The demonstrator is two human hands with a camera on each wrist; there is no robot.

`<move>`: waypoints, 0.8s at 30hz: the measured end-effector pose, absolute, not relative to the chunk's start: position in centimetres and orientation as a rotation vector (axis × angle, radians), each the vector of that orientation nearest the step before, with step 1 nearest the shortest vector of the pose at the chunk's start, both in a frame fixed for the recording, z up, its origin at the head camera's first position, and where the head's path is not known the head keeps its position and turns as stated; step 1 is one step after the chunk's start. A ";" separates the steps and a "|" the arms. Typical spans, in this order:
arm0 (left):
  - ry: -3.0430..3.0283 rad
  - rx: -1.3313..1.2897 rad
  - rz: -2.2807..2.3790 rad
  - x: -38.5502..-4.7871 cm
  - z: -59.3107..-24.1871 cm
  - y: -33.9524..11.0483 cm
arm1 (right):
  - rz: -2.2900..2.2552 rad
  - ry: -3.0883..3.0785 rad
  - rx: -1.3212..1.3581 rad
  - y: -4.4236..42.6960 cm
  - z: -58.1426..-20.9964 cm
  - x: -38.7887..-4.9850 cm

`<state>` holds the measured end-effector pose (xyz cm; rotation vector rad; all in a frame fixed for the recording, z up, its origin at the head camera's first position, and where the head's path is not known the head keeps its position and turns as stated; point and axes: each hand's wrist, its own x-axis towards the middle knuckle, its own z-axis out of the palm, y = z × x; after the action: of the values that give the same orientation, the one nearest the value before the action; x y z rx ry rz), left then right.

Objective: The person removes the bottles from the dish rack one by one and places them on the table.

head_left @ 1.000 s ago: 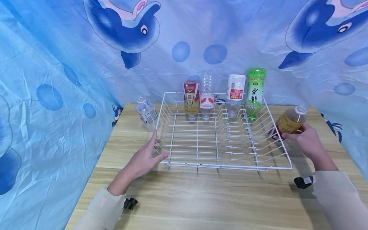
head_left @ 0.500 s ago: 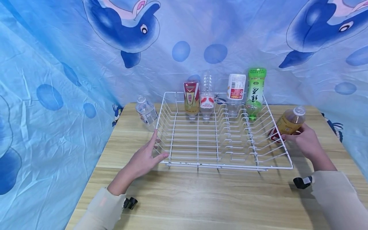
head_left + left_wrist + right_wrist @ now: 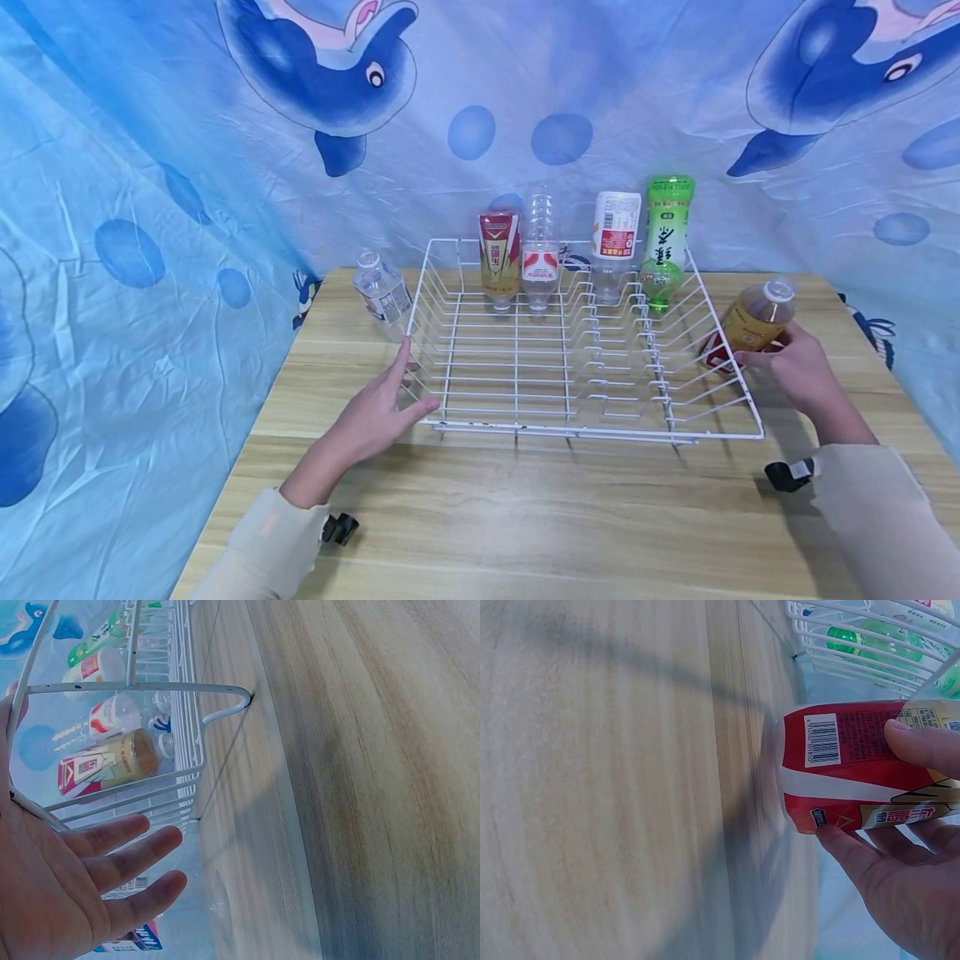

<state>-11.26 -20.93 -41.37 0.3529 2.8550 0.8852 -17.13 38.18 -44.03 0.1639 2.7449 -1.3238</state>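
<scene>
"Where's the held bottle (image 3: 752,322)?"

"Near the far right corner of the worktop (image 3: 540,517), beside the rack (image 3: 517,430), your right hand (image 3: 799,367) gripping it. Your left hand (image 3: 372,417), fingers extended, lies at the rack's left edge."

"Any risk?"

"Lift too close and its base may snag the rack, which could slide; your left hand isn't clasping it."

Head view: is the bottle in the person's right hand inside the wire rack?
No, the right hand holds the bottle outside the rack, by its right side.
</scene>
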 end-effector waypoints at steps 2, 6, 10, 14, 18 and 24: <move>2.851 0.347 0.888 -11.3 -41.4 -20.9 | -1.338 2.724 0.168 38.2 -44.1 -17.1; 2.846 0.345 0.890 -11.3 -41.4 -21.0 | -1.364 2.687 0.182 38.1 -44.3 -17.0; 2.845 0.346 0.898 -11.3 -41.5 -20.9 | -1.363 2.691 0.185 38.1 -44.5 -16.9; 2.844 0.346 0.913 -11.3 -41.6 -21.0 | -1.365 2.703 0.184 38.1 -44.7 -16.9; 2.841 0.344 0.925 -11.2 -41.6 -20.9 | -1.382 2.698 0.183 38.2 -44.9 -16.8; 2.839 0.365 0.954 -11.2 -41.7 -21.0 | -1.395 2.700 0.148 38.3 -45.0 -16.5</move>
<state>-11.24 -20.96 -41.65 0.3654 2.8391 0.9541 -16.49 38.32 -45.01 0.1483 2.7004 -1.3945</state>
